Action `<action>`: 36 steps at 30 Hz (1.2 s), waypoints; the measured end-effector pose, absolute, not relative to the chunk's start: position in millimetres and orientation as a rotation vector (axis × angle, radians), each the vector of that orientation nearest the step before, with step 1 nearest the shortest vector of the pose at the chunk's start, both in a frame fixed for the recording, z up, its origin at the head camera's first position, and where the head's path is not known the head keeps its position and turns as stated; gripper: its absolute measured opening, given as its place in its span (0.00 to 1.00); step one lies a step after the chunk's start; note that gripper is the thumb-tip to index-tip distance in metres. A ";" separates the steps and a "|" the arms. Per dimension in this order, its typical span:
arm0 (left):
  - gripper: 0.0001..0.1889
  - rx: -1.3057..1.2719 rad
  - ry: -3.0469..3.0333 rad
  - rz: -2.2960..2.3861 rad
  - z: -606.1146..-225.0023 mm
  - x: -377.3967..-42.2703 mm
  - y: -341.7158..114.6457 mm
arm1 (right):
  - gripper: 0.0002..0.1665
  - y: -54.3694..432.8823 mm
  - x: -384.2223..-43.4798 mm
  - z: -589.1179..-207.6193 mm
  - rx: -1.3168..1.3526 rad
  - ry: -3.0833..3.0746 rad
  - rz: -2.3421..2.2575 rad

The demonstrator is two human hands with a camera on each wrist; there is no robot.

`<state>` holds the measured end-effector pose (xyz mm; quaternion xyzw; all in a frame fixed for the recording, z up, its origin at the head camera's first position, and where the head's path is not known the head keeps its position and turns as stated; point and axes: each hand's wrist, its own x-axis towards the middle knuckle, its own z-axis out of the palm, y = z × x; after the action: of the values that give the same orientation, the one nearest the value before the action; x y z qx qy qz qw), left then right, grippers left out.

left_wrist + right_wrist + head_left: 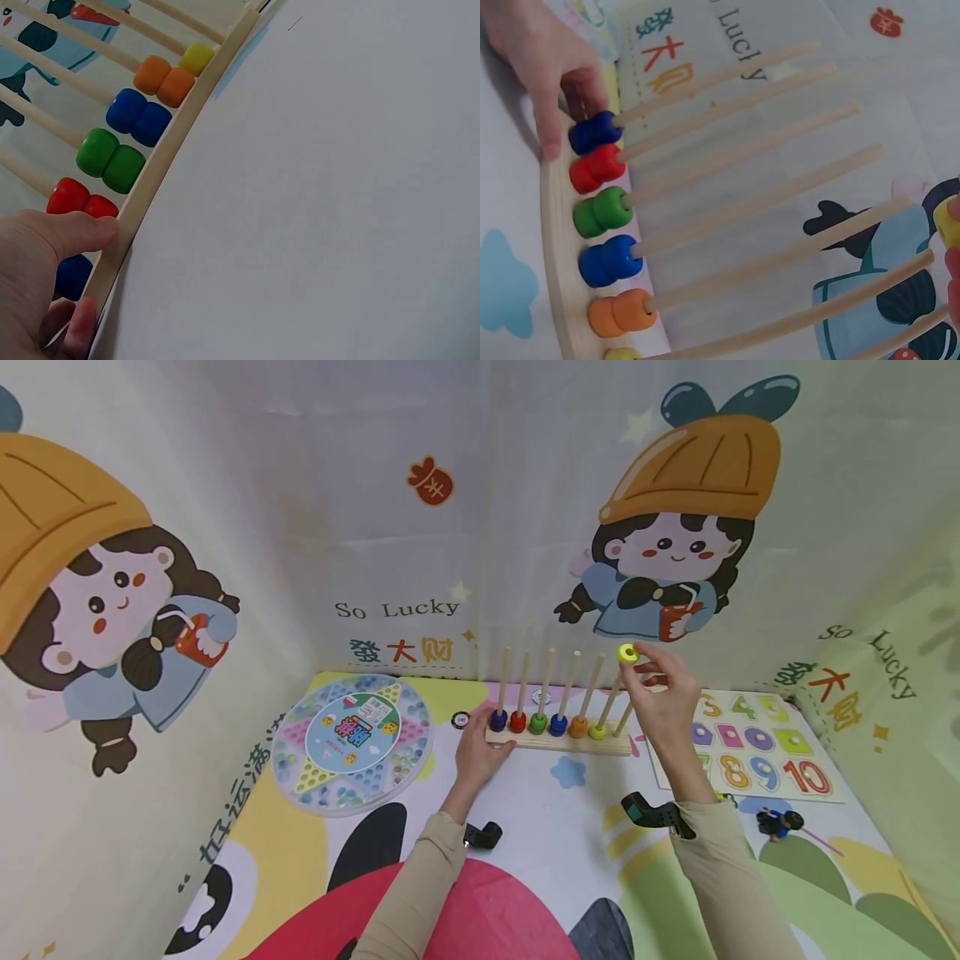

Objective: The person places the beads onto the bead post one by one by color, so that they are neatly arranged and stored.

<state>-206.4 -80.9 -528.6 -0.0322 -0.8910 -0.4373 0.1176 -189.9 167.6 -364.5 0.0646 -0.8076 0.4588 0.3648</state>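
Note:
My left hand [478, 750] grips the left end of a wooden peg rack's base [558, 743], thumb along the front edge by the red beads [69, 196]. Upright wooden pegs stand in a row on it. Pairs of blue, red, green, blue and orange beads [622, 313] sit low on their pegs; a single yellow bead [597, 732] is on the one after. The rightmost peg [624, 718] is bare. In the fingertips of my right hand [663, 693] a yellow bead [627, 653] is pinched, close to the top of the peg with the yellow bead.
At left lies a round Chinese checkers board [352, 739]. A number puzzle board [750, 747] lies at right, with a small toy figure [780, 823] in front of it. A patterned curtain [480, 527] hangs behind the rack.

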 end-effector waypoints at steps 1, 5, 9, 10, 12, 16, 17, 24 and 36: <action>0.36 -0.097 -2.604 -1.284 -528.6 -206.7 -80.7 | 0.19 168.3 -190.8 -363.9 0.158 -2.077 1.180; 0.36 -0.107 -2.592 -1.285 -529.0 -208.5 -79.8 | 0.18 171.3 -193.8 -363.4 0.130 -2.082 1.193; 0.36 -0.104 -2.600 -1.268 -529.8 -209.3 -78.8 | 0.18 173.0 -195.2 -363.6 0.092 -2.102 1.184; 0.36 -0.104 -2.601 -1.269 -529.8 -209.2 -78.5 | 0.17 173.3 -195.4 -363.9 0.083 -2.110 1.180; 0.36 -0.104 -2.602 -1.276 -529.5 -208.8 -78.2 | 0.17 174.0 -195.8 -364.7 0.071 -2.130 1.166; 0.36 -0.108 -2.598 -1.283 -528.2 -207.7 -78.3 | 0.17 175.2 -195.6 -367.2 0.066 -2.151 1.159; 0.36 -0.111 -2.592 -1.285 -527.8 -207.5 -78.4 | 0.17 175.4 -195.4 -367.6 0.068 -2.151 1.156; 0.36 -0.105 -2.578 -1.288 -527.0 -208.7 -81.1 | 0.16 176.0 -190.7 -367.5 0.078 -2.123 1.143; 0.36 -0.048 -2.540 -1.363 -525.5 -212.8 -85.4 | 0.16 179.0 -173.9 -387.1 0.146 -2.132 1.128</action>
<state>-212.8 -85.4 -525.5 -0.0166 -0.8737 -0.4689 0.1287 -173.9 179.0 -387.1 0.0563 -0.8249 0.4366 0.3546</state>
